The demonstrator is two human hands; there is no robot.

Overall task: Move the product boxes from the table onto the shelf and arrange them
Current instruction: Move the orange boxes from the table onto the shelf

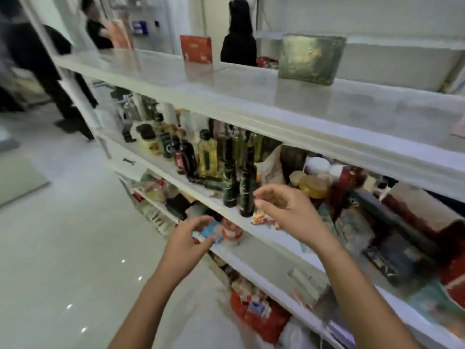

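Note:
A white shelf unit (226, 96) runs across the head view. On its top board stand a green and gold box (310, 59) at the right, a red box (196, 49) in the middle and an orange box (120, 35) far left. My left hand (187, 241) hovers in front of the lower shelf edge, fingers loosely curled, holding nothing. My right hand (284, 210) is raised in front of the second shelf near two dark bottles (237, 182), fingers relaxed and empty. The picture is blurred.
The second shelf carries several bottles (206, 157), jars (313, 186) and dark boxes (402, 238). Lower shelves hold packets and a red bag (259, 321). Two people in black (239, 44) stand behind the shelf, another (37, 59) at the left. Glossy floor (63, 248) lies to the left.

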